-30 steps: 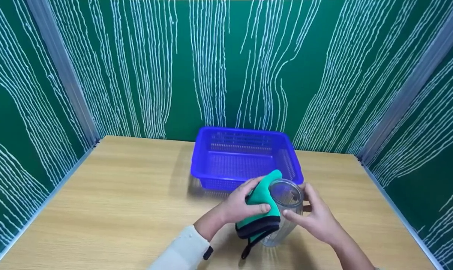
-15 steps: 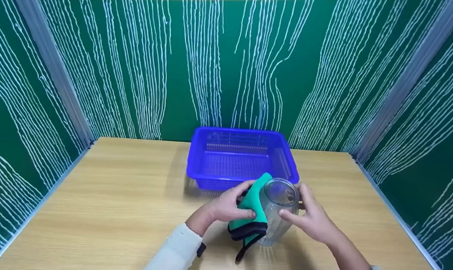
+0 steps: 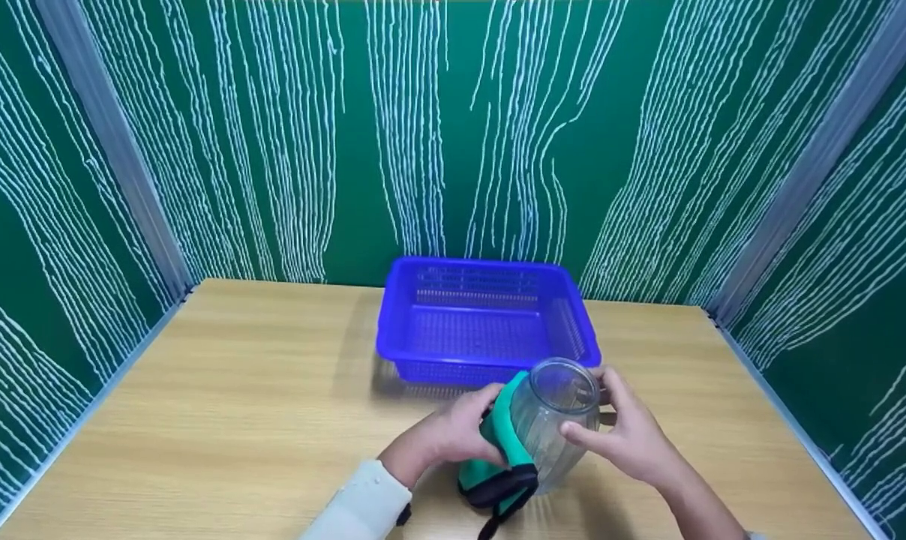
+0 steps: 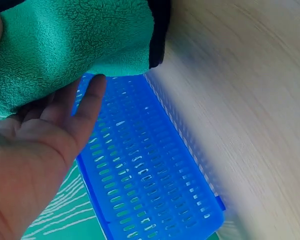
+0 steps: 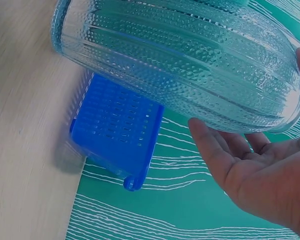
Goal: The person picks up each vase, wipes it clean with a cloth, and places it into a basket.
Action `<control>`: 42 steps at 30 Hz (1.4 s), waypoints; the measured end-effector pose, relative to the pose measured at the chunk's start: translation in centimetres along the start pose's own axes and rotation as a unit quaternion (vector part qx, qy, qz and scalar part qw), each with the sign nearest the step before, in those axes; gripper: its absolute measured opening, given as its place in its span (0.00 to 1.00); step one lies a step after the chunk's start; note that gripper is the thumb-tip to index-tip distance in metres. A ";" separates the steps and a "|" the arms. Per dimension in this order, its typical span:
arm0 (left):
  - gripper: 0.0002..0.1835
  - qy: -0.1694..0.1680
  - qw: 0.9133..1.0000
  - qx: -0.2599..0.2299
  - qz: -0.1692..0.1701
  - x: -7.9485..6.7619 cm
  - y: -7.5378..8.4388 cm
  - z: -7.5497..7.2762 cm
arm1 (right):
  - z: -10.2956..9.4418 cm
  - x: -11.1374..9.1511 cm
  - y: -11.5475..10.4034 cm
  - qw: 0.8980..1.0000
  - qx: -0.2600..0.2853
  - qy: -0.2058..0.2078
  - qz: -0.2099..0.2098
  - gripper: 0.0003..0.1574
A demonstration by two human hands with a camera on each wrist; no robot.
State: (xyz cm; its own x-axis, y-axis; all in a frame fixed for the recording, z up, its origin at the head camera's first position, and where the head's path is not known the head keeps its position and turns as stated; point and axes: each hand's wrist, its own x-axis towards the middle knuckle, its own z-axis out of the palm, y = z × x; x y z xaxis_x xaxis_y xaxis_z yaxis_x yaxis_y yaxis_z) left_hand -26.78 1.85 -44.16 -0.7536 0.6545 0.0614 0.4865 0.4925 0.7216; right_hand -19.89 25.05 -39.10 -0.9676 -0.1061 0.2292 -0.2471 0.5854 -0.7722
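Observation:
A clear ribbed glass vase (image 3: 554, 446) stands mouth up near the front of the table, its textured side (image 5: 190, 60) filling the right wrist view. My right hand (image 3: 637, 439) holds it just below the rim, with the thumb on the near side and the fingers behind. My left hand (image 3: 449, 431) grips a folded green towel (image 3: 507, 427) with black edging and lays it against the vase's left side. In the left wrist view the fluffy towel (image 4: 75, 45) lies across the fingers and hides part of them. A black loop hangs from its lower end.
A blue-purple plastic basket (image 3: 453, 370) with slotted walls stands just behind the hands and vase. The wooden table (image 3: 235, 420) is bounded by green panels (image 3: 355, 187) with white wavy lines and metal corner posts (image 3: 115, 142).
My left hand has slid the towel down along the vase's side, so its top edge now sits lower. My right hand keeps its hold near the rim. The head view has shifted slightly.

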 end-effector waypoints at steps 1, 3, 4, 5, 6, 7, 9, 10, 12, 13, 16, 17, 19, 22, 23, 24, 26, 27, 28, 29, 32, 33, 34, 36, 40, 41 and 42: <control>0.48 0.002 1.000 0.012 -0.005 0.0 0.0 0.1 | 0.0 0.0 0.0 1.000 0.001 0.003 0.000 0.38; 0.47 0.004 1.000 0.025 -0.012 0.0 -0.1 0.3 | 0.1 -0.1 0.0 1.000 0.006 0.009 -0.001 0.39; 0.46 0.004 1.000 0.025 -0.014 0.0 -0.1 0.3 | 0.1 -0.1 0.0 1.000 0.008 0.011 -0.001 0.40; 0.45 0.005 1.000 0.023 -0.015 0.0 -0.2 0.4 | 0.1 -0.1 0.0 1.000 0.009 0.013 -0.001 0.40; 0.44 0.005 1.000 0.021 -0.017 -0.1 -0.2 0.4 | 0.1 -0.1 0.1 1.000 0.012 0.015 -0.002 0.40; 0.42 0.005 1.000 0.018 -0.018 0.0 -0.2 0.4 | 0.1 -0.1 0.1 1.000 0.014 0.017 -0.002 0.39; 0.40 0.005 1.000 0.010 -0.022 0.0 -0.3 0.5 | 0.2 -0.1 0.2 1.000 0.019 0.016 -0.002 0.38; 0.39 0.007 1.000 0.012 -0.025 0.0 -0.4 0.5 | 0.2 0.0 0.3 1.000 0.021 0.015 -0.002 0.37; 0.38 0.007 0.999 0.019 -0.029 0.1 -0.5 0.6 | 0.2 0.1 0.4 1.000 0.025 0.014 -0.004 0.37; 0.37 0.007 0.999 0.020 -0.032 0.1 -0.5 0.7 | 0.2 0.0 0.4 1.000 0.027 0.013 -0.005 0.37; 0.36 0.006 0.999 0.030 -0.037 0.2 -0.7 1.0 | 0.2 -0.1 0.5 0.999 0.029 0.012 -0.007 0.36; 0.36 0.007 0.999 0.036 -0.034 0.2 -0.7 1.1 | 0.2 -0.1 0.5 0.999 0.030 0.012 -0.008 0.36; 0.36 0.010 0.998 0.049 -0.025 0.2 -0.9 1.4 | 0.1 -0.2 0.5 0.999 0.031 0.009 -0.009 0.36; 0.37 0.019 0.998 0.067 -0.004 0.2 -1.2 1.6 | 0.1 -0.2 0.5 0.999 0.036 0.004 -0.012 0.35; 0.37 0.022 0.997 0.072 0.002 0.2 -1.2 1.7 | 0.1 -0.2 0.5 0.999 0.038 0.001 -0.013 0.34; 0.37 0.022 0.997 0.074 0.004 0.2 -1.3 1.7 | 0.1 -0.2 0.5 0.999 0.041 -0.002 -0.014 0.34; 0.37 0.021 0.997 0.070 0.006 0.3 -1.3 1.7 | 0.0 -0.2 0.6 0.999 0.048 -0.007 -0.015 0.33; 0.37 0.019 0.998 0.067 0.004 0.3 -1.3 1.7 | 0.0 -0.2 0.6 0.999 0.052 -0.009 -0.016 0.33; 0.36 0.016 0.998 0.062 0.001 0.3 -1.2 1.6 | -0.1 -0.1 0.6 0.998 0.055 -0.013 -0.016 0.32; 0.36 0.013 0.999 0.053 -0.002 0.3 -1.2 1.5 | -0.1 -0.1 0.6 0.998 0.058 -0.015 -0.017 0.32; 0.36 -0.001 1.000 0.020 -0.012 0.4 -0.8 1.1 | -0.1 -0.1 0.6 0.997 0.066 -0.017 -0.019 0.32; 0.36 -0.004 1.000 0.009 -0.015 0.4 -0.6 0.9 | -0.1 -0.1 0.6 0.997 0.071 -0.020 -0.019 0.32; 0.36 -0.006 1.000 -0.001 -0.016 0.4 -0.5 0.7 | -0.1 -0.1 0.5 0.997 0.075 -0.021 -0.017 0.32; 0.37 -0.008 1.000 -0.015 -0.017 0.3 -0.2 0.3 | -0.1 -0.1 0.5 0.997 0.075 -0.020 -0.015 0.32; 0.38 0.001 0.999 -0.039 -0.003 0.1 0.2 -0.5 | -0.2 -0.2 0.4 0.998 0.061 -0.014 -0.009 0.33; 0.38 0.002 0.999 -0.046 0.000 0.0 0.3 -0.7 | -0.2 -0.2 0.4 0.998 0.056 -0.011 -0.010 0.33; 0.38 0.003 0.999 -0.053 0.004 -0.1 0.4 -0.9 | -0.1 -0.1 0.4 0.998 0.053 -0.010 -0.011 0.33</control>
State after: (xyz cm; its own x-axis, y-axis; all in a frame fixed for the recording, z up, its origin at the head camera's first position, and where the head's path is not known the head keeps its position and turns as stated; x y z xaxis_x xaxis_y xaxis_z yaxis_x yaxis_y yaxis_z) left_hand -26.94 1.49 -43.30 -0.7533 0.6539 0.0708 0.4423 0.4239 0.7904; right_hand -19.84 25.40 -39.35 -0.9623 -0.1342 0.2367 -0.2721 0.4937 -0.8260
